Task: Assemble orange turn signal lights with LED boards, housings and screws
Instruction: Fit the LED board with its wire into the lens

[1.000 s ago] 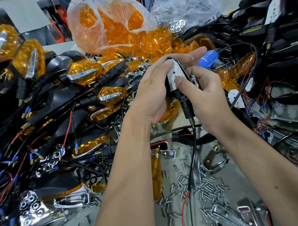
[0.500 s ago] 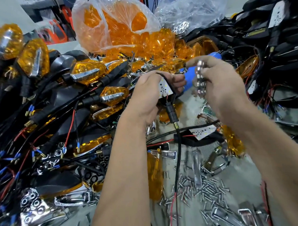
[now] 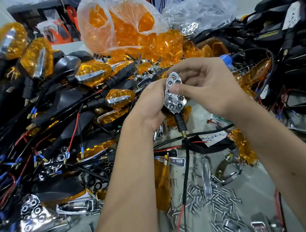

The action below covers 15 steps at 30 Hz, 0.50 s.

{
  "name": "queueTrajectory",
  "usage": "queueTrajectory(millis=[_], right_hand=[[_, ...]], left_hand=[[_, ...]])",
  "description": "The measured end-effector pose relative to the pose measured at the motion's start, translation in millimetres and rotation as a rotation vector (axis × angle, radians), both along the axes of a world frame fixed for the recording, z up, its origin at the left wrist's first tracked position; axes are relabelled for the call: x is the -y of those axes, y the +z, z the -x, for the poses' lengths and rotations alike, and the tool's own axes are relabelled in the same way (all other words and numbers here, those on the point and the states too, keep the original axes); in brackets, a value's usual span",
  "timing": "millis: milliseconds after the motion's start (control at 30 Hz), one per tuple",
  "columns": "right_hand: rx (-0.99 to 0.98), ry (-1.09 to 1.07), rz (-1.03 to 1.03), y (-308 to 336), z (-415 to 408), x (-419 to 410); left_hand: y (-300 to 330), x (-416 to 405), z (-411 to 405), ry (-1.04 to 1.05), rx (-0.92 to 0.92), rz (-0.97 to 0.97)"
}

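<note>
An assembly workshop: bench heaped with orange lenses (image 3: 126,28), wired housings (image 3: 62,101), loose screws (image 3: 206,198).

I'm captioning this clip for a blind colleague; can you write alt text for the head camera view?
Two hands hold a black turn signal housing over a cluttered bench: the left hand grips it while the right hand presses a chrome reflector onto its face. Loose screws lie below, a bag of orange lenses behind.

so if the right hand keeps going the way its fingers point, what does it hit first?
The chrome reflector that the right hand already pinches; past it, the left hand. Depth is hard to judge.
</note>
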State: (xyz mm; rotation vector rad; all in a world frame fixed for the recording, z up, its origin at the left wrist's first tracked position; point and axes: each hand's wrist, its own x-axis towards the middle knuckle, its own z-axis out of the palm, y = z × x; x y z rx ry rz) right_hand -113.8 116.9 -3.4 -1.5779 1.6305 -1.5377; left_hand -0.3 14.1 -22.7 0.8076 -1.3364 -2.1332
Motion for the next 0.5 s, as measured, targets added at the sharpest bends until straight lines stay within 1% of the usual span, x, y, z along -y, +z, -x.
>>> queueTrajectory(millis=[133,267,300,400,500], right_hand=[[-0.080,-0.013,-0.047,0,-2,2],[-0.282,-0.104,-0.030,-5,-1,3],[-0.293,-0.117,-0.039,-6,1,3],[-0.192,-0.101,-0.067,-11,-1,1],[-0.056,-0.149,-0.047,-15,-5,1]], left_hand=[[2,0,-4,0.000,-0.035,-0.047],[1,0,-6,-0.048,-0.068,-0.017],[0,0,-5,-0.040,-0.074,-0.012],[-1,0,-4,-0.014,-0.091,-0.014],[-1,0,-3,0.028,-0.137,-0.007]])
